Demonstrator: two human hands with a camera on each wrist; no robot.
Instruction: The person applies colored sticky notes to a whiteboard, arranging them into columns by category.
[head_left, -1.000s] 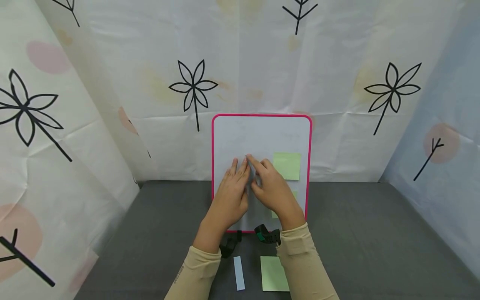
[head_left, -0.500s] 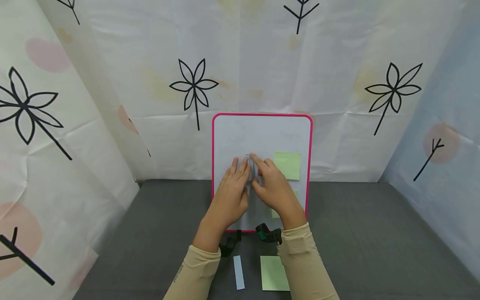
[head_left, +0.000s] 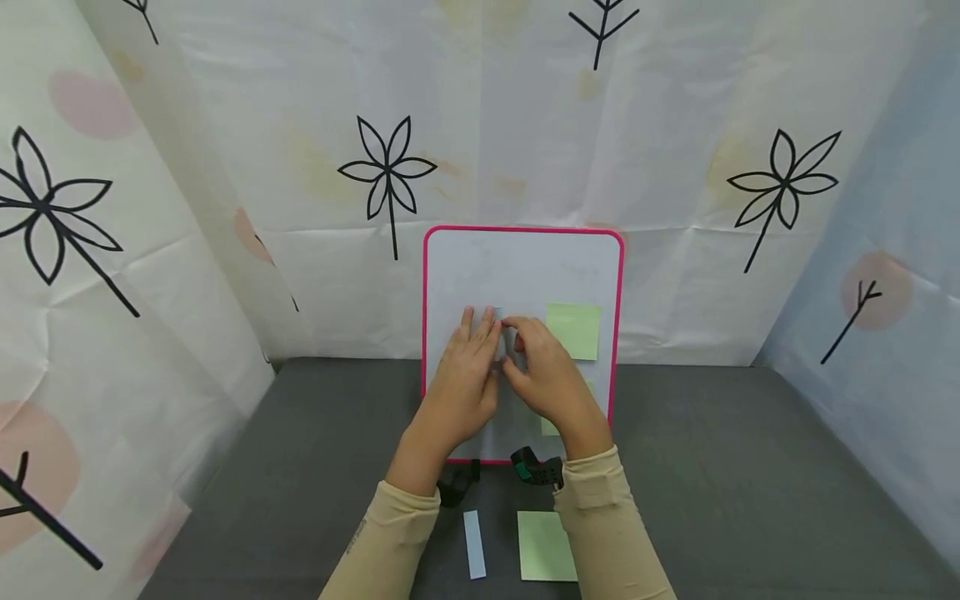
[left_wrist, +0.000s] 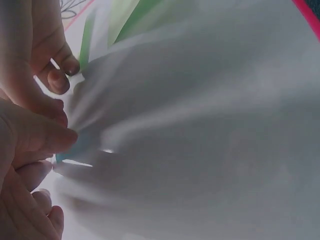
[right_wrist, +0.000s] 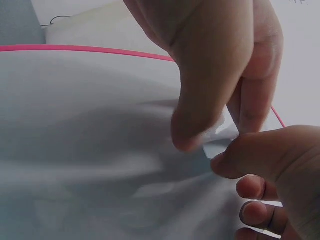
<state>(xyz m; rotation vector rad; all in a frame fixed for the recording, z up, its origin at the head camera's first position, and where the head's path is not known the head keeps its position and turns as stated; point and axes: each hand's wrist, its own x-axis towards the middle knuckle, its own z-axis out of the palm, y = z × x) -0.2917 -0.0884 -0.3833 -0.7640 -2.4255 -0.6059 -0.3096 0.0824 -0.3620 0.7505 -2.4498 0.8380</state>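
Note:
Both hands work at the middle of a whiteboard (head_left: 525, 268) with a pink rim. My left hand (head_left: 463, 383) lies on the board with its fingers pointing up it. Facing it, my right hand (head_left: 547, 375) has a bent index finger at the left fingertips and its thumb lower down. Between the hands is a narrow pale blue paper strip (right_wrist: 212, 150), mostly covered by fingers; its blue also shows beside the left thumb in the left wrist view. A light green sticky note (head_left: 573, 332) is on the board, right of my right hand. Another green note (head_left: 550, 427) below is partly hidden.
On the dark grey table (head_left: 712, 467), a second pale blue strip (head_left: 474, 545) lies near the front. Beside it is a larger green note (head_left: 546, 546), partly under the right sleeve. White cloth (head_left: 510, 150) with drawn flowers hangs behind and at both sides.
The right index finger has slid slightly down and bent, after pointing up at the strip's top end. My left hand stays in nearly the same place.

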